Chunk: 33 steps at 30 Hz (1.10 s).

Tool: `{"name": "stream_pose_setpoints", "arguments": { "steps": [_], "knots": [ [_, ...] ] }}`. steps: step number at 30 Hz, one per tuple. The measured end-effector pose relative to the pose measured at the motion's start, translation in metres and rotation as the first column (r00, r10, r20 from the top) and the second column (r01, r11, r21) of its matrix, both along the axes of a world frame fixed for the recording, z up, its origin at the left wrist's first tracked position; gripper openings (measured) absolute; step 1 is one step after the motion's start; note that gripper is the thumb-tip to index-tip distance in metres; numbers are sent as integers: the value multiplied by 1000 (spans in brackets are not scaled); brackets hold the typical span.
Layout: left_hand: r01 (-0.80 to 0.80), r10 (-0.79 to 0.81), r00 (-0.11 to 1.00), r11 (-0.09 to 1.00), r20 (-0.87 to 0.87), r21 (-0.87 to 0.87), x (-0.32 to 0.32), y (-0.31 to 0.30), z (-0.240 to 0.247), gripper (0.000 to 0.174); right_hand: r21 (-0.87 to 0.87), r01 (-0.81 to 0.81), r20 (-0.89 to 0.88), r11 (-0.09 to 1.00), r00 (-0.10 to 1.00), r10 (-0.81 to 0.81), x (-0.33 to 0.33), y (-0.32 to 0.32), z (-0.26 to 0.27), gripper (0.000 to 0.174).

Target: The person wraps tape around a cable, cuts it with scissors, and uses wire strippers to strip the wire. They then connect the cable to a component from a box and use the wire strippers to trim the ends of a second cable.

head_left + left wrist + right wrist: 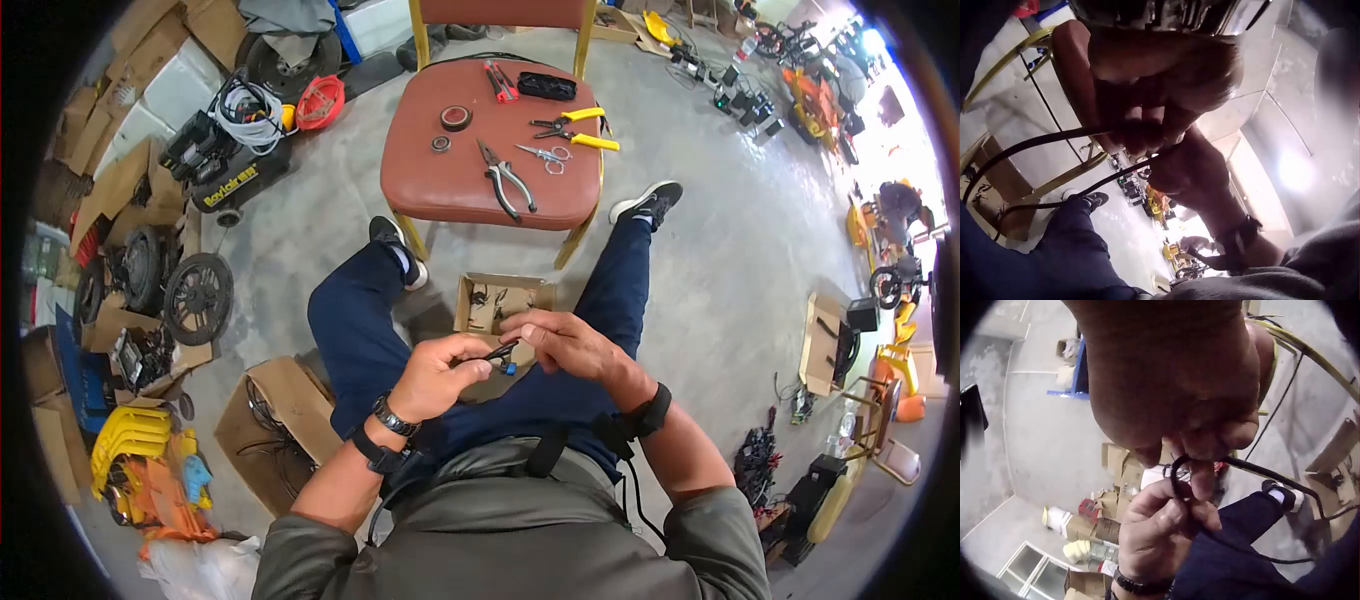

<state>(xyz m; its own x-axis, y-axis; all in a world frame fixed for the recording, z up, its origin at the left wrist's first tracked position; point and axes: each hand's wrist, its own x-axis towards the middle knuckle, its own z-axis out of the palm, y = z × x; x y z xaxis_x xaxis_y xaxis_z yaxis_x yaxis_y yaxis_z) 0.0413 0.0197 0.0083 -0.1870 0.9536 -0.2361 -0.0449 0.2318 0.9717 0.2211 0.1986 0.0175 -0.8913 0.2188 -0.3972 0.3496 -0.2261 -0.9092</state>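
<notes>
In the head view, a black cable with a blue connector lies between the two hands above the lap. The left hand pinches the cable between thumb and curled fingers. Close beside it, the right hand has its fingers bent at the cable's other side. The right wrist view shows the left hand gripping the cable, which bends in a tight loop under the right hand. Two strands of cable hang away from the hands in the left wrist view.
A red-brown chair ahead bears pliers, yellow-handled strippers, scissors, tape and a red cutter. An open carton stands between the feet; another box with cables stands at the left.
</notes>
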Motion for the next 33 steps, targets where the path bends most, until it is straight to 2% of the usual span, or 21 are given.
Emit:
{"name": "stream_pose_setpoints", "arguments": {
  "steps": [2, 6, 9, 12, 17, 24, 27, 29, 33],
  "knots": [
    [-41, 47, 992, 998, 120, -49, -3, -4, -3, 13, -16, -2, -14, 1000, 1000, 1, 1, -4, -15, 31],
    [-35, 50, 992, 990, 114, -134, -4, -5, 4, 15, 20, 16, -80, 1000, 997, -15, -3, -17, -37, 29],
    [-27, 44, 992, 990, 116, -139, -4, -4, 8, 16, 154, 15, -101, 988, 995, 1, -7, -18, -34, 26],
    [-32, 58, 984, 988, 170, -150, -6, -4, 9, 18, 121, 2, -159, 993, 987, 18, -8, -17, -38, 27],
    [-48, 104, 952, 979, 287, -197, -11, -4, 7, 13, 274, -106, -190, 956, 968, 161, -10, -12, -29, 24],
    [-36, 93, 974, 964, 206, -264, -16, -4, 13, 11, 298, -179, -92, 938, 972, 215, -18, -5, -12, 25],
    [-13, 49, 993, 952, 111, -306, -18, -4, 17, 10, 378, -181, -141, 908, 958, 250, -19, -2, -4, 19],
    [-9, 23, 999, 946, 39, -324, -15, -5, 19, 10, 501, -179, -136, 847, 950, 281, -20, 0, 5, 17],
    [-20, 8, 999, 970, -49, -240, -10, -6, 7, 9, 724, -117, -150, 680, 935, 320, -20, 1, 19, 14]
  ]
}}
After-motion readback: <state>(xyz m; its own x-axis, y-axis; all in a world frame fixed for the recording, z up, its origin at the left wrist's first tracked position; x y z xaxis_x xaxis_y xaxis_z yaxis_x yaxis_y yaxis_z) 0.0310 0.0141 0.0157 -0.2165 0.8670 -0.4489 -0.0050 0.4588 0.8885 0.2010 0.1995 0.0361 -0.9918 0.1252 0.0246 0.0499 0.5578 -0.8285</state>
